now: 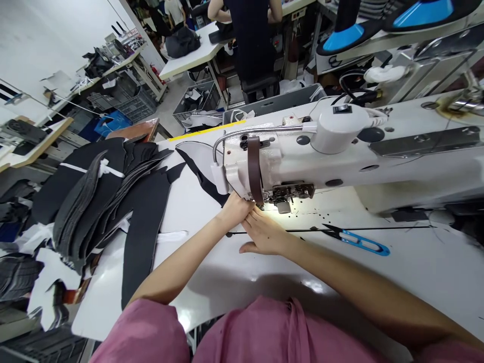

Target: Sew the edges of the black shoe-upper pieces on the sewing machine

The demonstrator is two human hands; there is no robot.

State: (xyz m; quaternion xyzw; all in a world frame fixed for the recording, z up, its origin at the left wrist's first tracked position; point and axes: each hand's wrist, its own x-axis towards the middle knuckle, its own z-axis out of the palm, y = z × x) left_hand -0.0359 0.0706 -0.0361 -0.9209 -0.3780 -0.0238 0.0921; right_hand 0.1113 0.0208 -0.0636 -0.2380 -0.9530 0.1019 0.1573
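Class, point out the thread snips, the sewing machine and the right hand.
Thread snips (363, 243), head view, on the blue handle.
Sewing machine (287, 156), head view, on the white arm.
Right hand (264, 233), head view, on its back.

Black strip (204, 179) ending hidden under hands (249, 222)

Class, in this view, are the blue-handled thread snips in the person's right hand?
No, the blue-handled thread snips lie on the white table, apart from the right hand.
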